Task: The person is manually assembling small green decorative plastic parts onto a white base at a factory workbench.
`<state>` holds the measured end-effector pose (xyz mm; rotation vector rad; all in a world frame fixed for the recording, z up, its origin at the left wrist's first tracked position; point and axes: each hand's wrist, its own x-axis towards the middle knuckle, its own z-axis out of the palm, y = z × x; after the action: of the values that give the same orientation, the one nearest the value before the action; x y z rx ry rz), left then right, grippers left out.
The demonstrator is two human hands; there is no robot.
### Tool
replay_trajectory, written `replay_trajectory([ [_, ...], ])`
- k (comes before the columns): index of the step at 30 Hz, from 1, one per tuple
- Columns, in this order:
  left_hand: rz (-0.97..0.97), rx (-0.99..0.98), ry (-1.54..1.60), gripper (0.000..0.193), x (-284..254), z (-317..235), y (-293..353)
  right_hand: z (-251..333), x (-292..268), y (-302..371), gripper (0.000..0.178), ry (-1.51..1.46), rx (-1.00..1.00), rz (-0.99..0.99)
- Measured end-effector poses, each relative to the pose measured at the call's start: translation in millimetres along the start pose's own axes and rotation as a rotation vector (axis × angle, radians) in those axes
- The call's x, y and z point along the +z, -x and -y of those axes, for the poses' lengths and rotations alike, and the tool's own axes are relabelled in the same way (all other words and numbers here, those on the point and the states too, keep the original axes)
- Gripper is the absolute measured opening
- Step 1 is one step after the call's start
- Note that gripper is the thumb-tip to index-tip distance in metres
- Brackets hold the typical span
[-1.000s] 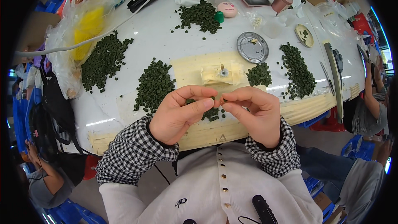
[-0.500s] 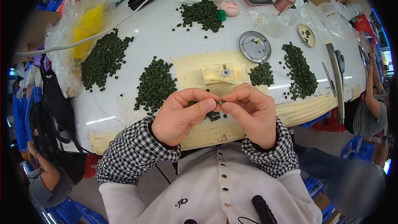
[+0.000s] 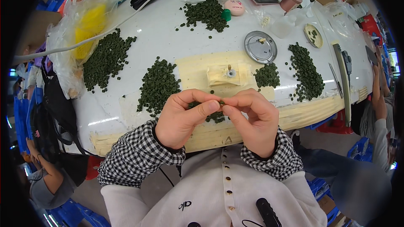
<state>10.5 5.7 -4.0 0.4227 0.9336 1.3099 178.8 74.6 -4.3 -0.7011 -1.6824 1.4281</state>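
Observation:
My left hand (image 3: pixel 183 115) and my right hand (image 3: pixel 256 120) meet fingertip to fingertip above the near edge of the table. Thumb and forefinger of each are pinched on a tiny dark green piece (image 3: pixel 221 102), mostly covered by the fingertips. Beneath them lie a few loose green pieces (image 3: pixel 217 117), partly hidden by the hands. Just beyond stands a small wooden block wrapped in clear tape (image 3: pixel 229 75), with a metal fitting and a short peg on top. Heaps of small round green pieces lie left (image 3: pixel 158 86) and right (image 3: pixel 267 75) of the block.
More green heaps lie at the far left (image 3: pixel 107 61), back (image 3: pixel 206 14) and right (image 3: pixel 306 73). A round metal lid (image 3: pixel 260 47) and a cream dish (image 3: pixel 313 35) sit to the right. A white cable (image 3: pixel 63 50) crosses the left side. Other people sit at both sides.
The right fingertips have closed in on the left ones, covering more of the green piece. At the right, another person's arm has shifted.

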Motion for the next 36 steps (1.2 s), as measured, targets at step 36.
replay_trajectory([
  [36,-0.076,0.162,-0.283,0.013,0,-2,-3,3,-6,0,0.027,0.151,-0.131,0.070],
])
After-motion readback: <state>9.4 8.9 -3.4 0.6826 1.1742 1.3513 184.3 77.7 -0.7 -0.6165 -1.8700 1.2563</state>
